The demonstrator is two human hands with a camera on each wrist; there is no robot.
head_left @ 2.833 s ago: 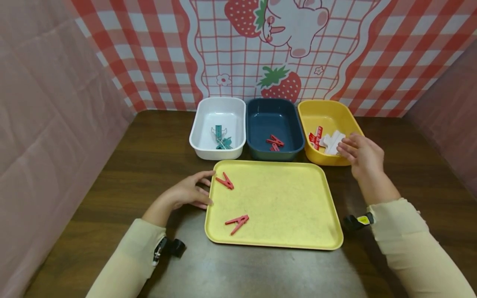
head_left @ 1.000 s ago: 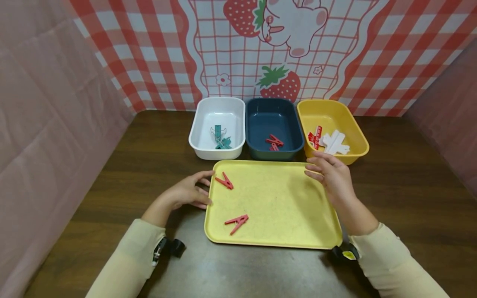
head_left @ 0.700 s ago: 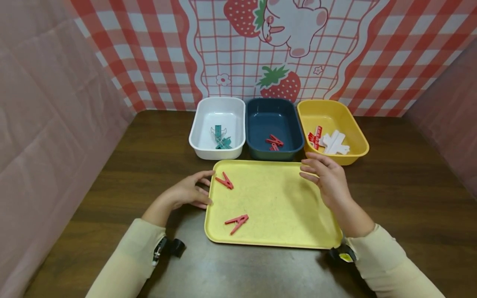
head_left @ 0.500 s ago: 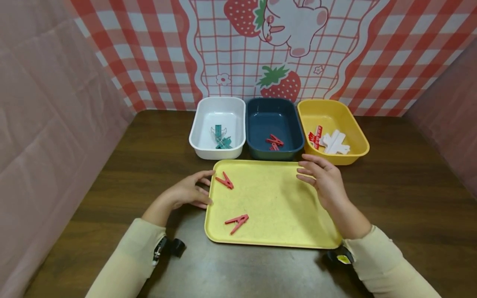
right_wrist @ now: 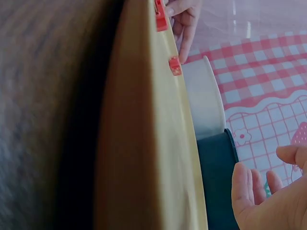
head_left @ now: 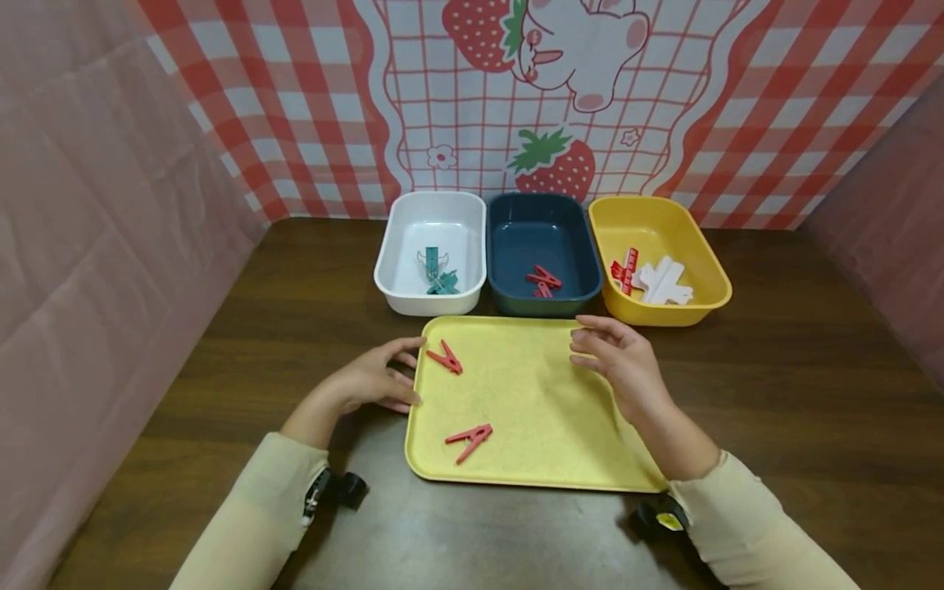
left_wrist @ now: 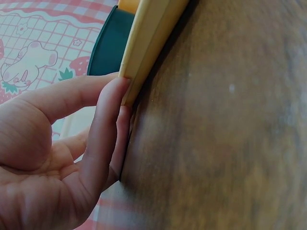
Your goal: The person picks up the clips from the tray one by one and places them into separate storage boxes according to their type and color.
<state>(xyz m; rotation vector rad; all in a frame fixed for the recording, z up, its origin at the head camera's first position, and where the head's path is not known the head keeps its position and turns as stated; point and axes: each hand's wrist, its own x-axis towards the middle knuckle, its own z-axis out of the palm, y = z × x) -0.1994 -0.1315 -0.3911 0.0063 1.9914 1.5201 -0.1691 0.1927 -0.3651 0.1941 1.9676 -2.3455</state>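
Observation:
My left hand (head_left: 376,378) rests at the left rim of a yellow tray (head_left: 546,410), thumb and index fingertips spread apart along the edge. In the left wrist view, the left hand's fingertips (left_wrist: 120,81) touch the side of the rim. Two red clothespins lie on the tray near that hand: an upper clothespin (head_left: 446,359) by the far left corner and a lower clothespin (head_left: 470,441) nearer the front. Over the tray's right part hovers my right hand (head_left: 623,369), fingers loosely bent with nothing between them; its shadow falls on the tray.
Behind the tray stand three bins side by side. The white bin (head_left: 398,283) holds teal clips (head_left: 442,283), the dark blue bin (head_left: 516,225) red clothespins (head_left: 544,279), the yellow bin (head_left: 701,270) a red clip (head_left: 628,270) and white clips (head_left: 664,283). A checked cloth (head_left: 310,123) hangs behind.
My right hand has moved left and nearer, from over the yellow bin to above the tray's right part. My left hand and the clothespins stay where they were.

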